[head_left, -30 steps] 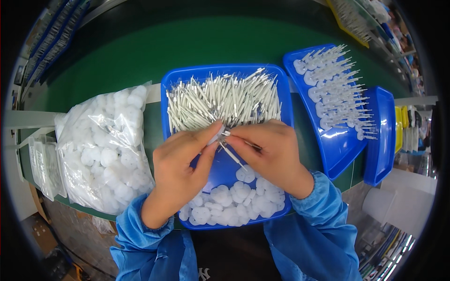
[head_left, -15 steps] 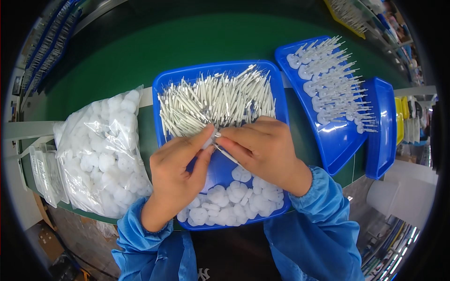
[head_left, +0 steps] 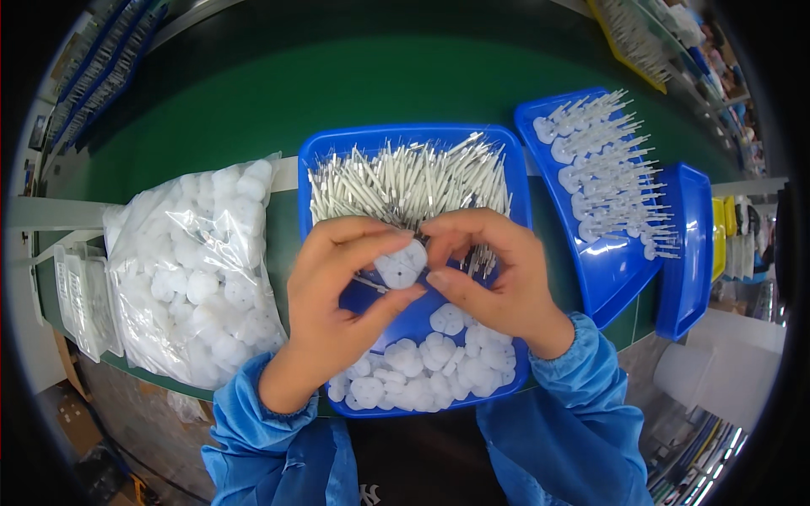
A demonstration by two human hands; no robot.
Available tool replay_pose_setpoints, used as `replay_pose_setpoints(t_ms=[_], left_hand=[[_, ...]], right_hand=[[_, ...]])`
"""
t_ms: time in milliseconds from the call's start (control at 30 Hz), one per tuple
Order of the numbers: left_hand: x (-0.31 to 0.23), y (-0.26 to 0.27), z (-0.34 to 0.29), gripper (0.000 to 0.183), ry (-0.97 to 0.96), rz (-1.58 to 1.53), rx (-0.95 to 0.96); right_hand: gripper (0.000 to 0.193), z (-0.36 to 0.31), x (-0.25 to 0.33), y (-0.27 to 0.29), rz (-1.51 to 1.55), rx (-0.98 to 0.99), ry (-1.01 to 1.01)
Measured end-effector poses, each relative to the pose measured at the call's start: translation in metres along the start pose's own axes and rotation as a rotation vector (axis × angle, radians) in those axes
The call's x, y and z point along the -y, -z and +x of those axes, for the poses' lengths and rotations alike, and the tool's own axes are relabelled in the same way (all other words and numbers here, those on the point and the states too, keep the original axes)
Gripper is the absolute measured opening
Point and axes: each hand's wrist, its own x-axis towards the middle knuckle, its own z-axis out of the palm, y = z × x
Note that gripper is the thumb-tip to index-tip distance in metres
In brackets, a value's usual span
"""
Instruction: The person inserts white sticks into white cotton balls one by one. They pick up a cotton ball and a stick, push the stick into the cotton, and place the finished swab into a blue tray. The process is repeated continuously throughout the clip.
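Observation:
My left hand [head_left: 346, 291] pinches a round white plastic disc [head_left: 400, 265] between thumb and fingers, its flat face showing small holes and a fine line. A thin pale rod [head_left: 371, 285] sticks out from behind this disc toward my left palm. At the disc's other edge, my right hand [head_left: 498, 274] curves with thumb and index fingertips apart; whether they touch the disc is hard to see. Below both hands lies a blue tray [head_left: 521, 181], with many thin pale rods with wire ends [head_left: 405, 177] at its far side and loose white discs [head_left: 422, 371] at its near side.
A clear bag of white discs [head_left: 198, 270] stands at the left, beside clear plastic containers [head_left: 84, 295]. On the right, a blue tray [head_left: 607, 287] holds rows of discs with rods attached [head_left: 603, 169], next to another blue tray [head_left: 688, 244]. The table [head_left: 337, 76] is green.
My hands have turned the disc so its flat face shows. My right fingers have spread apart, and the rod they held now lies behind the disc by my left hand. The view has shifted slightly.

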Motion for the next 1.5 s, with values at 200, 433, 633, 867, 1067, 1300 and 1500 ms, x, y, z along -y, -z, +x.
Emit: replay_pose_setpoints(t_ms=[200, 433, 633, 867, 1067, 1300, 1500], left_hand=[[-0.001, -0.005, -0.003, 0.059, -0.055, 0.017, 0.036], [0.002, -0.003, 0.002, 0.062, -0.134, 0.077, 0.098], [0.0, -0.006, -0.002, 0.049, -0.113, -0.035, 0.042], [0.013, 0.007, -0.004, 0.033, -0.009, -0.173, -0.065], [0.013, 0.004, -0.012, 0.033, 0.277, -0.493, -0.117], [0.013, 0.001, -0.003, 0.067, 0.181, -0.299, -0.015], [0.014, -0.003, -0.005, 0.068, 0.178, -0.251, 0.026]], right_hand=[[0.032, -0.004, -0.003, -0.001, -0.02, 0.015, 0.01], [0.017, -0.004, 0.001, -0.002, 0.215, 0.003, -0.248], [0.016, -0.013, 0.011, -0.006, 0.305, -0.048, -0.205], [0.03, -0.003, 0.011, 0.01, -0.664, 0.117, 0.273], [0.026, 0.005, -0.004, -0.011, -0.811, 0.119, 0.263], [0.022, 0.018, 0.008, 0.012, -0.372, 0.004, 0.152], [0.03, 0.002, 0.004, -0.002, -0.349, 0.012, 0.075]])
